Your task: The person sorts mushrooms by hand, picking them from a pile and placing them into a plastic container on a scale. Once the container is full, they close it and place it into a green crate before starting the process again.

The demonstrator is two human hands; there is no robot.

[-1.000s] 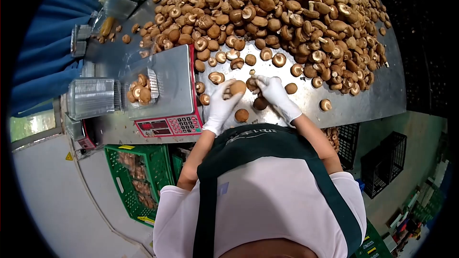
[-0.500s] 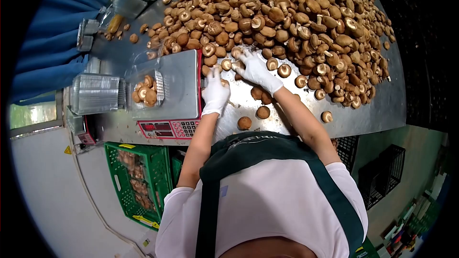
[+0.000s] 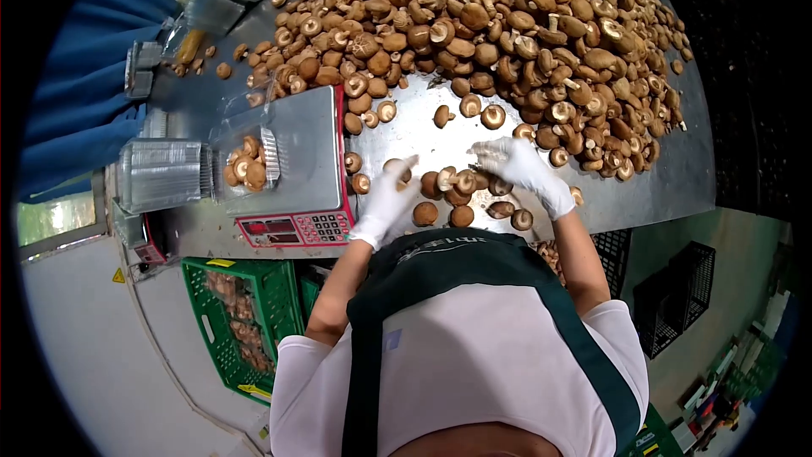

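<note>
Both my hands wear white gloves and are over the steel table close to my apron. My left hand [image 3: 391, 205] is slightly blurred, its fingers stretched out beside a mushroom [image 3: 395, 170] that they partly cover. My right hand [image 3: 526, 173] reaches in from the right, fingers extended and apart, touching or just above the loose mushrooms. Between my hands lies a small cluster of brown-capped mushrooms [image 3: 458, 184], some with pale stems up. A clear plastic tray of mushrooms [image 3: 251, 162] sits on the scale [image 3: 306, 152] to the left.
A large heap of mushrooms [image 3: 541, 42] covers the back of the table [image 3: 677, 178]. Stacked clear trays [image 3: 163, 176] stand left of the scale. Below the table edge is a green crate [image 3: 203, 288] with packed mushrooms; black crates [image 3: 677, 296] stand at the right.
Both hands have drawn back from the heap's edge toward my body and moved apart. Several mushrooms now lie gathered nearer the apron. The tray on the scale keeps its place.
</note>
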